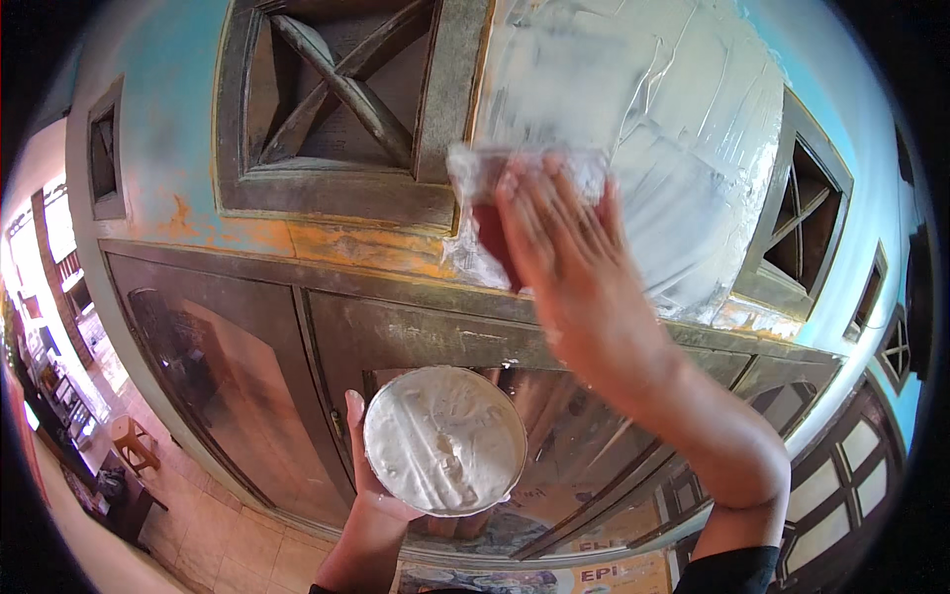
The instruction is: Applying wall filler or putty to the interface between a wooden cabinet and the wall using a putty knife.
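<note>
My right hand (569, 243) is raised to the wall, its fingers pressed over a dark red flat spreader (498, 247) smeared with white paste. The spreader lies against a patch of wet white putty (693, 148), at its lower left corner beside a wooden vent frame; the hand is slightly blurred. Lower down, my left hand (381, 495) grips a round tub of white putty (445, 441) from its left and underside. The putty in the tub has a ridged, dented surface. Most of the left fingers are hidden behind the tub.
Wooden vents with crossed slats (341, 89) flank the putty patch. Below runs a dark wooden frame with glass panes (237, 381). Old blue and orange paint (366, 247) shows on the wall. A small stool (134, 443) stands on the tiled floor (223, 535) at left.
</note>
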Action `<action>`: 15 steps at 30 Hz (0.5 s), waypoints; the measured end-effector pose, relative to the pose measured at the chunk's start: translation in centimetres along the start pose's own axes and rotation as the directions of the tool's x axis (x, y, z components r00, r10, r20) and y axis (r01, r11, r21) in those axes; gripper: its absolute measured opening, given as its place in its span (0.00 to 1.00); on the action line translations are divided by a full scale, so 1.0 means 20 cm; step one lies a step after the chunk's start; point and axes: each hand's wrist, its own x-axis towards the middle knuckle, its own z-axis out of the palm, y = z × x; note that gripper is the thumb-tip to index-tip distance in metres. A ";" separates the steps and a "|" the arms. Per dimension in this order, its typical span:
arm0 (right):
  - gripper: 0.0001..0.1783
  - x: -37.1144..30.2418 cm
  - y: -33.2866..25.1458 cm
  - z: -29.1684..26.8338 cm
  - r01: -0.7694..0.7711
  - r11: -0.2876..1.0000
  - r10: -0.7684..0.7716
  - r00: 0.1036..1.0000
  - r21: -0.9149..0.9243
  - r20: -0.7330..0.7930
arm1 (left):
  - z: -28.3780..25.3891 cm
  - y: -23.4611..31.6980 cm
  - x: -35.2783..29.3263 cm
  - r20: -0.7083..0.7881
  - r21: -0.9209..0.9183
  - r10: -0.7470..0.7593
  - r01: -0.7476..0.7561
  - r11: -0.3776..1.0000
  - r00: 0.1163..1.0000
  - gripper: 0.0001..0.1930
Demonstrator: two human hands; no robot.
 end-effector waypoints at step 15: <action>0.36 -0.10 0.04 0.23 0.058 0.982 -0.042 0.995 -0.178 0.095 | 0.06 -0.02 -0.06 -0.081 0.284 0.061 -0.035 0.958 0.995 0.44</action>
